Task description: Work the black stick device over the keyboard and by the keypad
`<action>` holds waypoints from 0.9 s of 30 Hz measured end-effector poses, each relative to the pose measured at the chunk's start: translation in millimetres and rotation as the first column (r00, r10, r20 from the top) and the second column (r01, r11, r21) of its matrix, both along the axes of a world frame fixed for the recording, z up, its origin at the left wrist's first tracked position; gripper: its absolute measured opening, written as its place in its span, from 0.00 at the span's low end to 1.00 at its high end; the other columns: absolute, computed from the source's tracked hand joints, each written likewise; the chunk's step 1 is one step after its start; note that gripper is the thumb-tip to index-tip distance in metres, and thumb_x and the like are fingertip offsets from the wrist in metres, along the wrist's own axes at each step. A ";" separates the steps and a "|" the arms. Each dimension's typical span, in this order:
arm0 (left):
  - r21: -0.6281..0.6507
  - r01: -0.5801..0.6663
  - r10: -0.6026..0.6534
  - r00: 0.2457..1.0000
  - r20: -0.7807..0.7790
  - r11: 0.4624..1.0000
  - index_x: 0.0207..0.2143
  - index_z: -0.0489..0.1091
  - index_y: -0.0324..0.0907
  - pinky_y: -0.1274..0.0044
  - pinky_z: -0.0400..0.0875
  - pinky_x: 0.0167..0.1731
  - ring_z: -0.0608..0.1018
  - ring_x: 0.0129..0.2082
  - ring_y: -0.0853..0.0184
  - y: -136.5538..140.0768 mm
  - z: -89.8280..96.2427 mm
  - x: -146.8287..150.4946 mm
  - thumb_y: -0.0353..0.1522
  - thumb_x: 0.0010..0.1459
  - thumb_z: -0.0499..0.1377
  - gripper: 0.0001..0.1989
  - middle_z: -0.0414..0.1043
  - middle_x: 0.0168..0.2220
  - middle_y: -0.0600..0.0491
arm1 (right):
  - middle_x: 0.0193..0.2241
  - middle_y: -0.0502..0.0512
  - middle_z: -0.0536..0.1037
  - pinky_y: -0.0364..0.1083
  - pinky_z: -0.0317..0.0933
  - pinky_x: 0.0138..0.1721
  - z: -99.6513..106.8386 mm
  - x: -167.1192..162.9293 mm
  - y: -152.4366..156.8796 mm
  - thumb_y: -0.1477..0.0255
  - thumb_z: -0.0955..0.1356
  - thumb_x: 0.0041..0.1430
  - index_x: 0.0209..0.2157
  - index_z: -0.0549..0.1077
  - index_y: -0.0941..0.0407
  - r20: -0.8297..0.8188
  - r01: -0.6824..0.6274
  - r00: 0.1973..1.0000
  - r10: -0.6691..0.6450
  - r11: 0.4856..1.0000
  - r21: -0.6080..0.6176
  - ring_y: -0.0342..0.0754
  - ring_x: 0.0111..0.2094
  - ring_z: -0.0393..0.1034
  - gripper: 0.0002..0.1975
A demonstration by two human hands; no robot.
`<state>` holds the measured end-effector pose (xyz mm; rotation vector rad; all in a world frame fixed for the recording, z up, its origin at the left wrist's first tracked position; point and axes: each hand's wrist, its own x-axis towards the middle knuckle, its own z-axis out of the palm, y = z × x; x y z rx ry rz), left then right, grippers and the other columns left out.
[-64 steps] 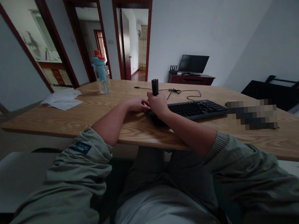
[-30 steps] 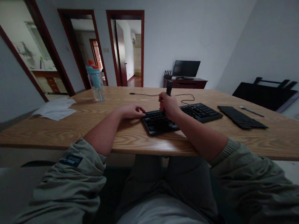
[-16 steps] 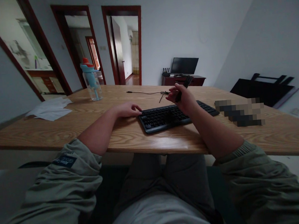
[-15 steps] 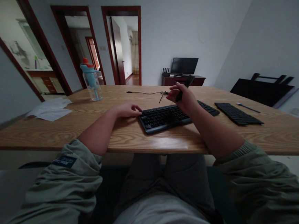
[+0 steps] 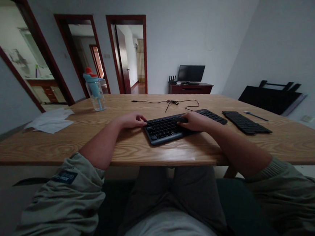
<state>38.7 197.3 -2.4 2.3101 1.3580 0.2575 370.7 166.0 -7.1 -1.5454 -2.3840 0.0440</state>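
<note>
A black computer keyboard lies on the wooden table in front of me, slightly angled. My left hand is at its upper left corner, thumb and fingers closed on the edge. Over the middle and right of the keys is my right hand, its fingers wrapped round a dark elongated object. Most of that object is hidden by the hand and blends with the keys, so its kind is unclear. A black cable, partly bundled, runs behind the keyboard.
A black key-textured panel and a thin dark stick with a pale tip lie to the right. On the left are white paper sheets and a clear bottle with a blue and red lid. The table's front edge is close to me.
My right hand has come down from above the keyboard's back edge onto its keys, with the dark elongated object still in it. My left hand stays at the corner. The view has shifted slightly.
</note>
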 end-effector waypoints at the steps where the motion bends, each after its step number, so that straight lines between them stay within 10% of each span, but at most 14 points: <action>1: 0.003 0.000 0.000 1.000 -0.006 1.000 0.50 0.76 0.40 0.75 0.68 0.35 0.76 0.36 0.63 0.9 -0.5 -0.6 0.47 0.53 0.61 0.27 0.78 0.40 0.48 | 0.25 0.58 0.78 0.46 0.56 0.26 -0.6 -1.8 -2.3 0.60 0.70 0.57 0.29 0.78 0.56 0.016 -0.023 1.000 0.023 1.000 0.011 0.47 0.22 0.65 0.13; 27: -0.033 -0.004 0.004 1.000 0.029 0.999 0.51 0.75 0.38 0.75 0.67 0.34 0.76 0.36 0.63 1.6 -3.3 -3.3 0.50 0.53 0.60 0.31 0.78 0.40 0.47 | 0.39 0.56 0.79 0.42 0.61 0.35 9.9 -4.5 -26.4 0.74 0.69 0.55 0.44 0.73 0.56 -0.064 -0.161 0.984 0.165 0.985 0.053 0.47 0.35 0.71 0.13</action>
